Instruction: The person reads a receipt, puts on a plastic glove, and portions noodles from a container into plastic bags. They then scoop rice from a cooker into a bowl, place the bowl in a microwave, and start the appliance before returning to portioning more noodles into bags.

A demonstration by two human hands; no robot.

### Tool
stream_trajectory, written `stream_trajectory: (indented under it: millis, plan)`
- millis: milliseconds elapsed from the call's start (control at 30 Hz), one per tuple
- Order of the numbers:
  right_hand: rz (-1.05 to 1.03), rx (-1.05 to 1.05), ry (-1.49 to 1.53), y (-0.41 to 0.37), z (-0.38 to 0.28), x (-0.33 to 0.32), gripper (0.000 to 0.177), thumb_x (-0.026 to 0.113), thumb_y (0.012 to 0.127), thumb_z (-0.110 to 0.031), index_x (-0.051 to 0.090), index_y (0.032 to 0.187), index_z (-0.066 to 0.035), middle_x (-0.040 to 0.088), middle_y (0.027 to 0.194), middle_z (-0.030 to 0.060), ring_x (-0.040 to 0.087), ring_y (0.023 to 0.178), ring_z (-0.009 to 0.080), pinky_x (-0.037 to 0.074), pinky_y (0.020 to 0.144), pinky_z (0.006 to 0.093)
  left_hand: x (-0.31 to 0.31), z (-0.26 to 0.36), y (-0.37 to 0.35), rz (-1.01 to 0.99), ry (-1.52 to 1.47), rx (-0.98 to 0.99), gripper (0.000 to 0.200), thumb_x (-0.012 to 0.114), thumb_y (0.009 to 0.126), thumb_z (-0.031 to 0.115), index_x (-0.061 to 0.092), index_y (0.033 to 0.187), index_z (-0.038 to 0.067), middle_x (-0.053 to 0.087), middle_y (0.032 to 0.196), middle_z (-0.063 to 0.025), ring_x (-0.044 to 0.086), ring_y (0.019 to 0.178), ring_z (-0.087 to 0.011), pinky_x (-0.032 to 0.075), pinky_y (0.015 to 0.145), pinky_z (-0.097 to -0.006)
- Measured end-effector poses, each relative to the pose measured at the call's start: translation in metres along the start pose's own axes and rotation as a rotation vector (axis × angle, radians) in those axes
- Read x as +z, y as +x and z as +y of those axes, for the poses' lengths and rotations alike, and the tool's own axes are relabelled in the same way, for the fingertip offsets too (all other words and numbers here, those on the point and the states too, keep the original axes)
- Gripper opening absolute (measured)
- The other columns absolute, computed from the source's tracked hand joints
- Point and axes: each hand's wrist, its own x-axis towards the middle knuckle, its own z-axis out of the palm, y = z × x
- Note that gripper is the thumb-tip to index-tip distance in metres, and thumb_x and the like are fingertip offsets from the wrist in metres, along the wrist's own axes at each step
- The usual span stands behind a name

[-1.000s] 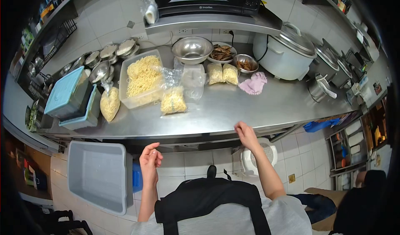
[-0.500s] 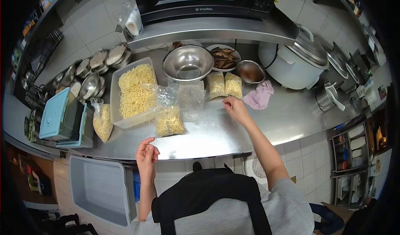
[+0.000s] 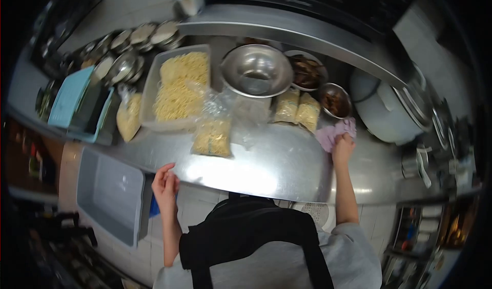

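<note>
My right hand [image 3: 343, 149] grips the near edge of a crumpled pink cloth [image 3: 332, 133] on the steel counter. My left hand [image 3: 165, 187] hovers off the counter's front edge, open, fingers loosely bent, holding nothing. Nearest to it lies a clear bag of noodles [image 3: 212, 137]. Two more bagged noodle portions, the left [image 3: 286, 106] and the right [image 3: 308, 111], sit side by side left of the cloth. Just behind the cloth is a small metal bowl [image 3: 335, 101] with brown contents.
A plastic tub [image 3: 148, 103] of yellow noodles, a large steel bowl [image 3: 256, 72] and a plate of dark brown food [image 3: 306, 72] line the back. A big cooker [image 3: 382, 107] stands at right. Left are blue-lidded bins [image 3: 71, 97]; a grey tub [image 3: 110, 192] is below the counter.
My right hand has moved right, from in front of the paired noodle bags to the pink cloth, and closed on it. The view has turned. My left hand stays empty.
</note>
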Motion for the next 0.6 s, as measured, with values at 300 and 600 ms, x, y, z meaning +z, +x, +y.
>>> stream_trajectory:
  millis: [300,600]
  plan:
    - [0.02,0.058,0.616,0.008,-0.056,-0.044,0.015,0.061,0.075,-0.009,0.058,0.089,-0.004,0.056,0.085,0.008,0.055,0.082,0.0212,0.043,0.072,0.0317,0.036,-0.001,0.043,0.125,0.309,0.367,0.02,0.056,0.085,0.008,0.059,0.104,0.003,0.055,0.076,0.0018,0.049,0.068,-0.0048,0.037,0.053,-0.0168]
    - [-0.626,0.276,1.974,-0.012,-0.247,-0.062,0.022,0.052,0.088,-0.014,0.057,0.104,0.001,0.06,0.099,0.0097,0.056,0.087,0.0135,0.045,0.075,0.0253,0.132,-0.002,0.021,-0.429,0.512,0.668,0.043,0.065,0.07,0.004,0.053,0.111,0.007,0.055,0.094,-0.0065,0.054,0.075,-0.0168,0.045,0.059,-0.0258]
